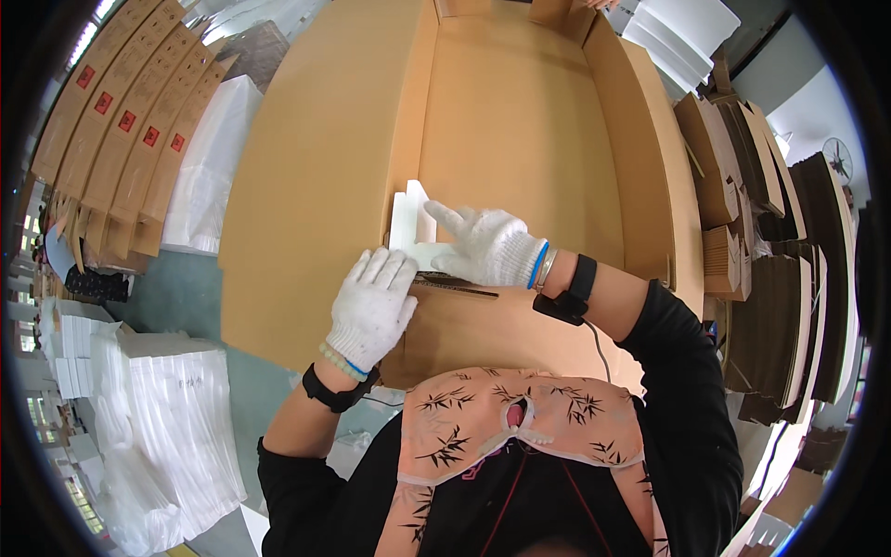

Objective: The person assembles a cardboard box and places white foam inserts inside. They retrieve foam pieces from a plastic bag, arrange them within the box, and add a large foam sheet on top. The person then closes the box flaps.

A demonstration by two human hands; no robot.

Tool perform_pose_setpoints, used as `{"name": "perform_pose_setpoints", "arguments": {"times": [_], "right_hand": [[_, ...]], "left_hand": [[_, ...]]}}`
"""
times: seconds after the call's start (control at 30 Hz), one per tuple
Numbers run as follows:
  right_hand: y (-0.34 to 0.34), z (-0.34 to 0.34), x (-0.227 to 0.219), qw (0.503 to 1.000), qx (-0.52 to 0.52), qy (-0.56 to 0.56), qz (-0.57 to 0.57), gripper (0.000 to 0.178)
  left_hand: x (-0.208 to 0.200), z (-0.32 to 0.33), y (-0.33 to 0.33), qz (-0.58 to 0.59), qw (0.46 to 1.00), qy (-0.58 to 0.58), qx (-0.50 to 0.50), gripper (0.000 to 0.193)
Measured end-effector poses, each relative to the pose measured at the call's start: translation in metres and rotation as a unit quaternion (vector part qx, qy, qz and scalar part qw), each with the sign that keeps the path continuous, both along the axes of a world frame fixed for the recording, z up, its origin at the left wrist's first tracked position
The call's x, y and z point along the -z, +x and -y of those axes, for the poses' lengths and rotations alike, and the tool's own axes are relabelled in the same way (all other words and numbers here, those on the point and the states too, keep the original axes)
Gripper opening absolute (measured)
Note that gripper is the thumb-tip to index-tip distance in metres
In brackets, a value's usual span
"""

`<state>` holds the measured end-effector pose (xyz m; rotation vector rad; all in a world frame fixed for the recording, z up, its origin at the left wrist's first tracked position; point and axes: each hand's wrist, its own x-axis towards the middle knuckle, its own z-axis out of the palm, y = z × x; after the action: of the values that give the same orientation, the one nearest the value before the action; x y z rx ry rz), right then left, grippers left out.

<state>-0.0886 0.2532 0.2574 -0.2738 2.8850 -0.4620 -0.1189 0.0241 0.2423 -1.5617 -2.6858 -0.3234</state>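
A white foam corner piece (405, 221) stands in the near left corner of a large open cardboard box (520, 111). My right hand (487, 249), in a white knit glove, reaches over the box's near wall. Its thumb and fingers are on the foam, with the index finger stretched along the inner side. Gloved in white as well, my left hand (373, 304) lies over the outer corner of the box. Its fingers are stretched out side by side, their tips touching the box edge at the base of the foam. The palm side of each hand is hidden.
A wide cardboard flap (306, 186) spreads out to the left of the box. Flat cartons (130, 111) and wrapped white foam stacks (172, 408) stand at the left. More cardboard (780, 306) is stacked at the right. Part of another person's hand (601, 4) shows at the far edge.
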Motion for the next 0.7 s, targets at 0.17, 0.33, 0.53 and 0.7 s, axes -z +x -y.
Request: {"name": "perform_pose_setpoints", "arguments": {"times": [0.17, 0.33, 0.53, 0.7], "right_hand": [[-0.015, 0.007, 0.009, 0.994, -0.037, -0.017, 0.099, 0.069], [-0.030, 0.010, 0.015, 0.994, 0.099, 0.020, 0.042, 0.051], [-0.016, -0.049, 0.011, 0.968, 0.226, -0.057, -0.088, 0.042], [0.066, -0.130, -0.040, 0.973, 0.052, 0.045, -0.220, 0.038]], "left_hand": [[0.002, 0.002, -0.001, 0.007, 1.000, -0.010, 0.004, 0.049], [-0.006, 0.002, -0.001, 0.025, 1.000, -0.014, 0.013, 0.052], [-0.007, 0.000, -0.003, 0.037, 0.999, -0.023, 0.026, 0.055], [0.004, 0.005, -0.001, 0.021, 0.999, -0.032, 0.017, 0.058]]}}
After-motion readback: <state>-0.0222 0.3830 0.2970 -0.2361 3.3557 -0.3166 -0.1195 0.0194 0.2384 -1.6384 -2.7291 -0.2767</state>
